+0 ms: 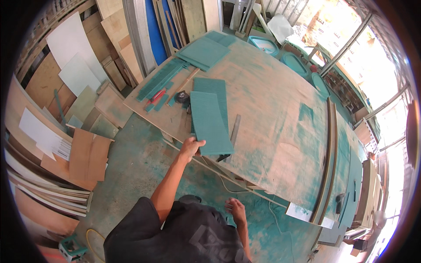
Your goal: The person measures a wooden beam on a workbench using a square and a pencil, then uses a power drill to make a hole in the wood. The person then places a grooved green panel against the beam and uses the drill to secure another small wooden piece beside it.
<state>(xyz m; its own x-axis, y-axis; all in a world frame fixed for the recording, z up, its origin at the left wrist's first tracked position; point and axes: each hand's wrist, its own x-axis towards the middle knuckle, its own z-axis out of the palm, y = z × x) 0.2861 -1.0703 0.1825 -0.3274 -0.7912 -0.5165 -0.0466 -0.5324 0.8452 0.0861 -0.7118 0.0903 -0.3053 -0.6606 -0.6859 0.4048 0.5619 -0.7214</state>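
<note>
My left hand (190,148) grips the lower left corner of a teal ribbed panel (210,125), thumb on top. The panel lies over or just above a second teal ribbed panel (219,87) on the worktable; whether the two touch, I cannot tell. A dark tape measure (182,97) sits to the left of the panels, near a red-handled tool (158,96) and narrow teal strips. On the right, a metal straightedge (235,131) extends along the held panel's edge. My right hand (237,209) hangs beside my body, off the table, its fingers loosely bent with nothing visible in them.
The large wooden table (267,127) is smeared with teal dust. More teal panels (204,52) are stacked at its far left corner. Two long rails (329,162) cross its right side. Boards (70,52) lean at the left, and a cable (278,223) trails on the floor.
</note>
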